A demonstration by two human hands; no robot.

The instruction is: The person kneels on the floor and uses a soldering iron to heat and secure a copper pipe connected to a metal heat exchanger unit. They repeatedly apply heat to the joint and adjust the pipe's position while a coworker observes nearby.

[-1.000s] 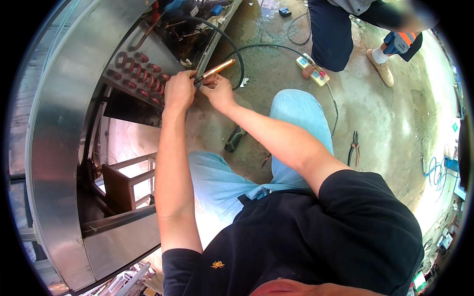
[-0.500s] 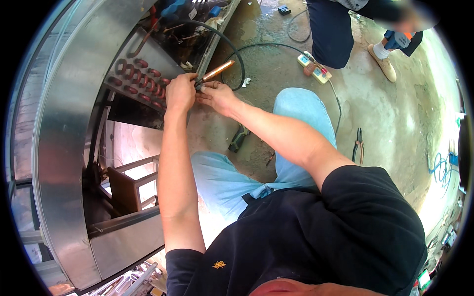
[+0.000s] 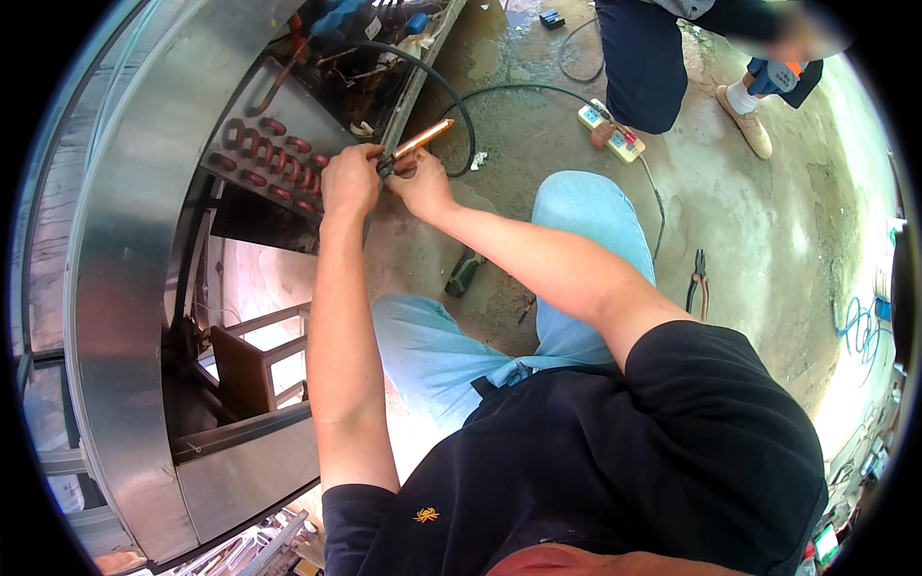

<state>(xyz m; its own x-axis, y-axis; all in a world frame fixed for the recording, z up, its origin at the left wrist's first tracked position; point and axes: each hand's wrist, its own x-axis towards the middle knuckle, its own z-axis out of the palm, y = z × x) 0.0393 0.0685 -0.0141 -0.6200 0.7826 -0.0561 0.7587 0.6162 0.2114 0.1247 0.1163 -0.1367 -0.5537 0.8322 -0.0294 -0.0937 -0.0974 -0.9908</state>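
My left hand is closed at the lower end of a shiny copper filter drier, a tube with a tapered tip that points up and to the right. My right hand is closed just right of it, fingers curled against the tube's lower part. Between both hands sits a small dark piece, too small to name. What the right fingers pinch is hidden. Just left of my left hand are the reddish U-bends of a coil in an open metal cabinet.
A black cable loops close to my hands toward a power strip. A cordless tool lies between my knees and pliers lie to the right. Another person's knee is at the far right, near a blue tool.
My right hand has drawn in its fingers and turned, its fingertips shifting up toward the copper tube. The left hand and the tube have hardly moved.
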